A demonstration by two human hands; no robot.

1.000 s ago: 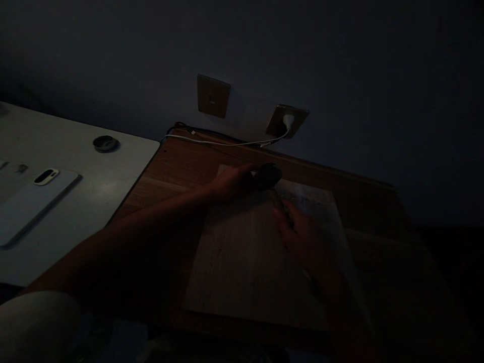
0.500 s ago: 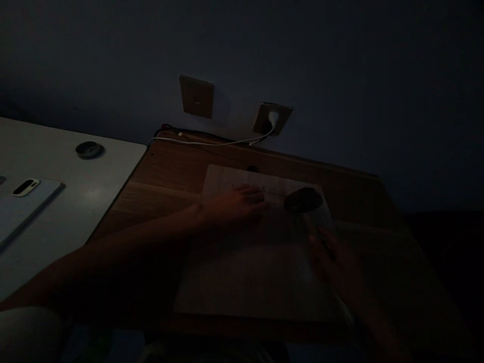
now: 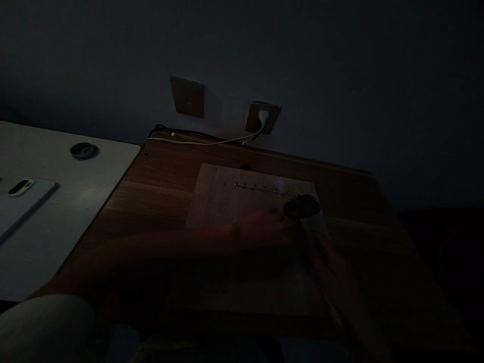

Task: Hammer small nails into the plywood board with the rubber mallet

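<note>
The scene is very dark. My right hand (image 3: 333, 269) is closed around the handle of a mallet with a dark, rounded head (image 3: 301, 206). That head is over the upper right part of a pale wooden board (image 3: 215, 191). My left hand (image 3: 264, 229) is over the middle of the board, just left of the mallet head; its fingers are dim and smeared, and whether it holds anything is hidden. Along the board's far side runs a row of small nails (image 3: 244, 185), several of them standing up.
Under the board is a brown wooden table (image 3: 159, 176). A white table (image 3: 102, 176) adjoins it on the left, bearing a round dish (image 3: 83, 150) and a pale flat object (image 3: 30, 201). White and black cables run along the back edge to a wall socket (image 3: 252, 117).
My left hand has moved right and nearer to me, towards the mallet head, uncovering the row of nails. My right hand still grips the mallet. The view has shifted slightly.
</note>
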